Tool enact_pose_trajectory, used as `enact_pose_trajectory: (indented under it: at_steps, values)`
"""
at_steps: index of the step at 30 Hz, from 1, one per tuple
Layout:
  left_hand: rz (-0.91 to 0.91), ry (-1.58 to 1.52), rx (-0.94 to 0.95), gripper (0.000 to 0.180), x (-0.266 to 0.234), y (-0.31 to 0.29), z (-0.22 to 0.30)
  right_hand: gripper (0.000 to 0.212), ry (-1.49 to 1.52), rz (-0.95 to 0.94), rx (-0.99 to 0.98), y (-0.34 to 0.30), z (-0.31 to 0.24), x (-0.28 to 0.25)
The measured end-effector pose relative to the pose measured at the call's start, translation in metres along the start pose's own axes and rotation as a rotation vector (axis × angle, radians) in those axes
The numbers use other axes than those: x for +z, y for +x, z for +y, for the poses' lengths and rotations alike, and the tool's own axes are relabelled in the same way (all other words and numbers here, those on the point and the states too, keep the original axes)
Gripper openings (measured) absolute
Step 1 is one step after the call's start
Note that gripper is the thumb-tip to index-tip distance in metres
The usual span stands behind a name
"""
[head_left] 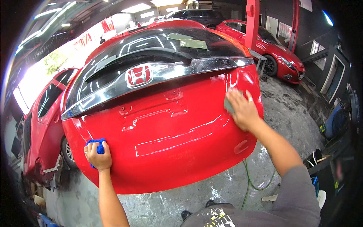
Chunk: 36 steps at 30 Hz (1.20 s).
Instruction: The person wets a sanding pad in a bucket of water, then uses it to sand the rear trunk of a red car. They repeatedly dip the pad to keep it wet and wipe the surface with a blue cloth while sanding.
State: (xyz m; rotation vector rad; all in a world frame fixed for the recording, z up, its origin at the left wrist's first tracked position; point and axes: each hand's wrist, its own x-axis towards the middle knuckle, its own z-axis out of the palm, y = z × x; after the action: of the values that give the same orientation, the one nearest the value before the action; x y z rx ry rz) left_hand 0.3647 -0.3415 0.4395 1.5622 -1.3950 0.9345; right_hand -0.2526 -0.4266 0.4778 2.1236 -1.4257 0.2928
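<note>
A red car tailgate fills the middle of the view, with a chrome strip and a badge across its upper part. My left hand is closed round a bunched blue cloth at the tailgate's left side. On the upper right of the painted panel, my right hand presses a grey-green sanding sheet against the surface; its fingers lie fairly flat and are slightly blurred. Most of that sheet is hidden under the palm. Pale streaks and wet-looking reflections show on the red paint.
Two greenish sheets lie on the dark rear window. A red car stands close at left, another red car at the back right beside a red lift post. A green hose runs over the grey floor.
</note>
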Motion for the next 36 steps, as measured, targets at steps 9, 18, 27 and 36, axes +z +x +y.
enact_pose_trajectory:
  at_steps: [9,18,27,36]
  values:
    - [0.023,0.019,0.010,0.022,0.001,0.000,-0.008,0.072,0.160,0.050,0.043,-0.016,-0.042,0.023]
    - [-0.030,-0.003,-0.008,0.025,0.023,-0.004,0.001,0.066,0.041,0.130,0.189,0.039,0.011,0.029]
    - [-0.039,0.042,-0.029,0.024,0.022,-0.002,0.004,0.066,0.140,0.111,0.155,0.053,0.021,0.016]
    - [-0.017,0.057,-0.010,0.023,0.003,-0.003,-0.008,0.072,0.123,0.044,0.047,0.004,-0.048,0.020]
